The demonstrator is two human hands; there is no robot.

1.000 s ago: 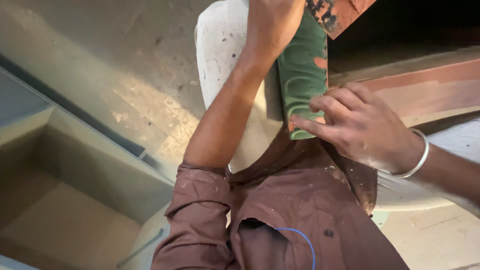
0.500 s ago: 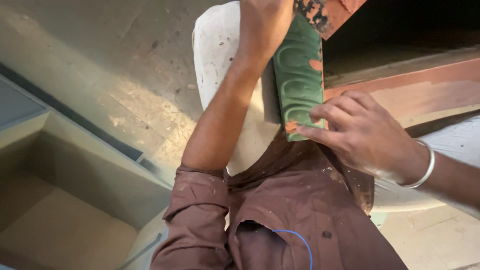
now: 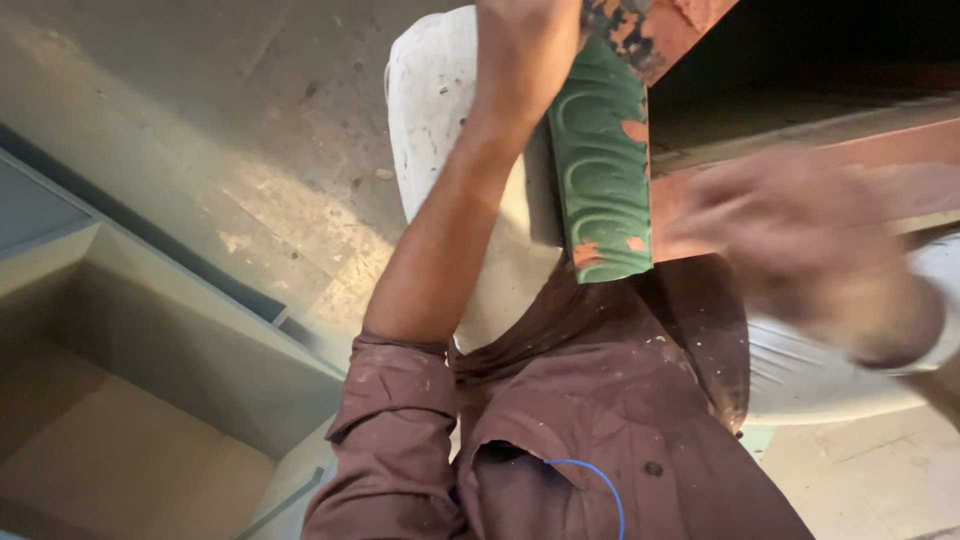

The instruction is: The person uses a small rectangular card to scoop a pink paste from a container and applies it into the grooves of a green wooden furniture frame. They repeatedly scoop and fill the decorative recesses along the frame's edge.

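Chipped, matt green-painted panel (image 3: pixel 602 170)

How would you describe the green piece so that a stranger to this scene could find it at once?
Start at the big white rounded form at top centre. Along its right side, a forearm leads up to the left hand, and just right of that arm stands the green slab. Only it has raised arch patterns and orange patches where the paint has chipped.

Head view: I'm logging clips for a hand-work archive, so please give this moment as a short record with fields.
left hand: grips the upper end of the green embossed strip
green embossed strip: long, ridged, orange patches where paint is gone
right hand: motion-blurred, beside the strip, contact unclear
behind strip: white plastic chair
clothing: brown shirt, speckled
ground: concrete floor
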